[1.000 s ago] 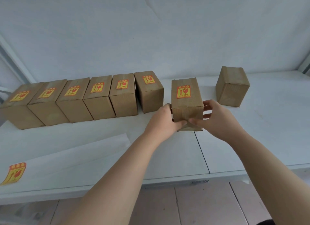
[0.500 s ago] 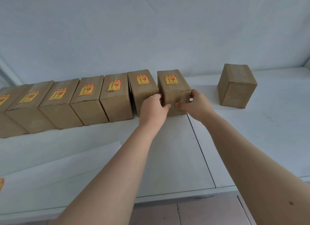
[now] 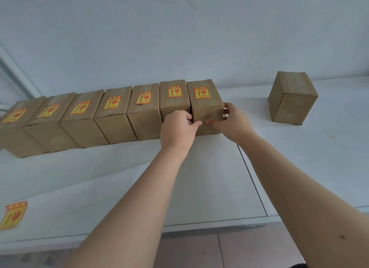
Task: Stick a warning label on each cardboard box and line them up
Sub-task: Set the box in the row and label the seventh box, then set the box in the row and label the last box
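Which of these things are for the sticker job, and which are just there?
For the job:
end box, held by left hand and right hand
six labelled boxes beside it
bare box, apart on the right
spare label on its backing sheet

Just there:
white table
wall
floor tiles

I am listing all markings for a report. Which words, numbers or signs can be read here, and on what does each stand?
No word or number is readable.
Row of seven boxes, end box included: each warning label shows red up-arrows and a glass sign; characters too blurred.
Loose label on the sheet: same signs, characters blurred.
Separate box: no marking visible.
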